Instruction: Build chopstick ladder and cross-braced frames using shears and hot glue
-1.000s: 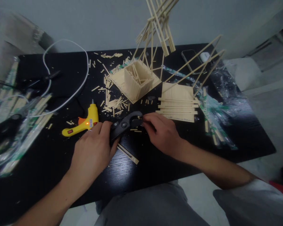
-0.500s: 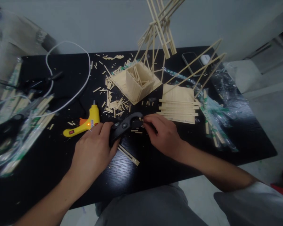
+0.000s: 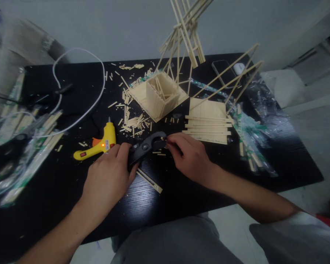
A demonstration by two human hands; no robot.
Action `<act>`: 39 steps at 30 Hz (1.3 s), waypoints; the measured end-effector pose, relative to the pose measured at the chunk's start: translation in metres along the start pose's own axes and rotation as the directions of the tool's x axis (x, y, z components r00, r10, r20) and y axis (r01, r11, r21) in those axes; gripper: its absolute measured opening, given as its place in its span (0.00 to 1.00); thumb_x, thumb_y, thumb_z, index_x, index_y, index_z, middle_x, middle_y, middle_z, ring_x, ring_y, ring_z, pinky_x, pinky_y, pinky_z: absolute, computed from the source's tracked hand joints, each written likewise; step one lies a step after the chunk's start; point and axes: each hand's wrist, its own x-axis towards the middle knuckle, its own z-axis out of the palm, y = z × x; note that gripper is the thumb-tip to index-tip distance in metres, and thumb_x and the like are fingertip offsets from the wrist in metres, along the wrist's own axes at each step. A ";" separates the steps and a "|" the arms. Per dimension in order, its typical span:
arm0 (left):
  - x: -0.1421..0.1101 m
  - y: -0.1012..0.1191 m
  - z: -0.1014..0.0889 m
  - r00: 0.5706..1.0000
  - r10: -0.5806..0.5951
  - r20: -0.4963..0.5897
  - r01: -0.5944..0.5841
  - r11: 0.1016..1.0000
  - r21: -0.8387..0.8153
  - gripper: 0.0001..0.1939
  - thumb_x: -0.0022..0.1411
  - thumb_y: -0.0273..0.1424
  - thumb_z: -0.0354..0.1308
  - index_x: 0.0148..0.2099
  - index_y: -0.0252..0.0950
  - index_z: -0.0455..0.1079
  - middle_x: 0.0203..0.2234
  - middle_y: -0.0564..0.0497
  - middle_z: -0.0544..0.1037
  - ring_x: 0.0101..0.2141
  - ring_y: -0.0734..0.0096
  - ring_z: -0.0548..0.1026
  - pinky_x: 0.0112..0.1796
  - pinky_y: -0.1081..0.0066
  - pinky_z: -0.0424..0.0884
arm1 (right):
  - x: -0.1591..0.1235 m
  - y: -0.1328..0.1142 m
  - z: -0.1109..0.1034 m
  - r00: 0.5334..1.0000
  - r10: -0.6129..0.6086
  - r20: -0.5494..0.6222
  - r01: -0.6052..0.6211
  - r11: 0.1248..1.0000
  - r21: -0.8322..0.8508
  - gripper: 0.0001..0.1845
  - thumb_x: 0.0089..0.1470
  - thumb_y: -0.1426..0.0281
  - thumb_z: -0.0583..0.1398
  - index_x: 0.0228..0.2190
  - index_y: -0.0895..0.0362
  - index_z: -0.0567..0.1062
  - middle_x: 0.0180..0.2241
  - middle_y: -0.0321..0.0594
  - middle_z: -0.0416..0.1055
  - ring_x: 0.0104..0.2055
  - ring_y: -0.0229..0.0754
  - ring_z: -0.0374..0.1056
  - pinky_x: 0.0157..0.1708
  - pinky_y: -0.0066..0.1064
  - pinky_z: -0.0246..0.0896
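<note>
My left hand (image 3: 108, 174) is wrapped round the handles of a black pipe cutter (image 3: 145, 147), whose curved jaw points right. At that jaw my right hand (image 3: 191, 157) is closed in a pinch on a small piece of wooden stick (image 3: 166, 140); the fingers hide most of it. Just beyond my left hand lies a yellow glue gun (image 3: 110, 135) with its light glowing. A pair of joined wooden sticks (image 3: 151, 181) rests on the black table beneath the cutter, and short cut bits (image 3: 161, 154) lie under its jaw.
Behind the cutter stand a wooden stick box on a base (image 3: 165, 99) and a tall stick frame (image 3: 178, 55). To the right are a stick panel (image 3: 209, 110), wrapped sticks (image 3: 247, 143) and a phone (image 3: 224, 73). Scissors (image 3: 19, 141), packed sticks (image 3: 41, 143) and a white cable (image 3: 103, 79) lie left.
</note>
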 end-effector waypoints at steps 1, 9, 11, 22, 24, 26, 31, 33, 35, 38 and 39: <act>0.000 0.000 0.000 1.000 -0.002 0.009 0.002 1.000 0.002 0.12 0.75 0.39 0.52 0.48 0.37 0.70 0.38 0.43 0.80 0.37 0.50 0.82 0.31 0.62 0.67 | 0.000 0.000 0.000 1.000 -0.002 0.002 0.002 1.000 -0.001 0.06 0.69 0.79 0.60 0.39 0.58 0.76 0.36 0.46 0.80 0.38 0.47 0.77 0.41 0.36 0.75; 0.002 0.003 -0.004 0.993 -0.035 0.109 0.035 0.999 0.005 0.09 0.74 0.38 0.54 0.46 0.38 0.68 0.39 0.43 0.81 0.36 0.50 0.84 0.29 0.63 0.67 | -0.001 -0.001 0.001 0.998 0.060 0.031 -0.061 0.998 0.019 0.07 0.70 0.76 0.59 0.38 0.55 0.75 0.36 0.43 0.80 0.38 0.46 0.77 0.41 0.37 0.75; 0.002 0.002 -0.004 0.994 -0.029 0.109 0.030 1.000 -0.008 0.08 0.74 0.38 0.54 0.45 0.39 0.67 0.39 0.43 0.82 0.35 0.50 0.84 0.29 0.63 0.66 | -0.002 -0.001 0.001 0.997 0.075 0.034 -0.076 0.997 0.028 0.07 0.70 0.76 0.59 0.38 0.55 0.76 0.36 0.43 0.80 0.38 0.46 0.78 0.41 0.37 0.75; 0.002 0.000 0.001 0.992 -0.024 0.126 0.024 1.000 0.002 0.09 0.76 0.38 0.51 0.44 0.40 0.67 0.35 0.44 0.82 0.33 0.47 0.84 0.27 0.61 0.66 | -0.004 0.000 0.005 0.993 0.104 0.056 -0.107 0.993 0.052 0.07 0.71 0.75 0.60 0.38 0.54 0.76 0.36 0.42 0.80 0.38 0.45 0.78 0.40 0.35 0.74; 0.003 0.000 0.000 0.990 -0.025 0.140 0.023 1.000 0.014 0.09 0.75 0.38 0.52 0.44 0.40 0.67 0.35 0.44 0.82 0.33 0.48 0.84 0.27 0.61 0.66 | -0.004 -0.001 0.005 0.993 0.105 0.061 -0.109 0.992 0.063 0.06 0.71 0.75 0.60 0.39 0.55 0.76 0.36 0.42 0.80 0.38 0.45 0.78 0.41 0.35 0.74; 0.003 -0.001 -0.001 0.988 -0.027 0.155 0.024 0.999 0.026 0.09 0.75 0.38 0.52 0.44 0.40 0.67 0.35 0.43 0.82 0.33 0.48 0.84 0.28 0.61 0.66 | -0.005 -0.002 0.005 0.993 0.100 0.055 -0.104 0.992 0.072 0.06 0.71 0.75 0.60 0.39 0.55 0.76 0.36 0.42 0.80 0.38 0.45 0.78 0.41 0.35 0.74; 0.005 -0.001 -0.005 0.978 -0.032 0.206 0.022 0.998 0.055 0.08 0.75 0.36 0.51 0.46 0.39 0.69 0.36 0.42 0.84 0.34 0.48 0.85 0.29 0.61 0.67 | -0.007 -0.001 0.008 0.991 0.116 0.063 -0.122 0.989 0.085 0.05 0.71 0.75 0.61 0.40 0.55 0.77 0.37 0.42 0.81 0.39 0.45 0.78 0.42 0.35 0.75; 0.005 -0.001 -0.006 0.977 -0.039 0.209 0.027 0.998 0.062 0.08 0.75 0.35 0.51 0.46 0.39 0.70 0.36 0.43 0.84 0.34 0.49 0.85 0.29 0.62 0.67 | -0.007 0.000 0.008 0.992 0.110 0.064 -0.116 0.988 0.102 0.04 0.71 0.73 0.62 0.40 0.55 0.77 0.38 0.42 0.81 0.40 0.45 0.78 0.43 0.35 0.75; 0.006 -0.003 -0.007 0.979 -0.046 0.200 0.034 0.998 0.060 0.08 0.74 0.35 0.52 0.46 0.40 0.70 0.35 0.44 0.84 0.35 0.49 0.85 0.29 0.62 0.67 | -0.006 0.002 0.006 0.995 0.078 0.060 -0.085 0.988 0.125 0.04 0.72 0.72 0.62 0.42 0.55 0.78 0.39 0.42 0.82 0.41 0.45 0.79 0.44 0.35 0.75; 0.006 -0.009 -0.005 0.987 -0.053 0.149 0.052 0.999 0.015 0.09 0.74 0.38 0.54 0.46 0.39 0.72 0.34 0.44 0.84 0.35 0.48 0.85 0.29 0.62 0.67 | -0.001 0.007 0.002 0.996 0.036 0.079 -0.047 0.989 0.140 0.04 0.72 0.71 0.62 0.42 0.55 0.78 0.40 0.42 0.82 0.42 0.45 0.79 0.44 0.36 0.75; 0.007 -0.012 -0.003 0.992 -0.057 0.117 0.059 0.998 -0.017 0.10 0.73 0.39 0.54 0.45 0.39 0.73 0.33 0.44 0.84 0.34 0.48 0.84 0.30 0.62 0.67 | 0.000 0.010 0.001 0.995 0.039 0.087 -0.050 0.991 0.126 0.04 0.72 0.71 0.62 0.41 0.55 0.78 0.39 0.42 0.82 0.41 0.45 0.78 0.44 0.37 0.74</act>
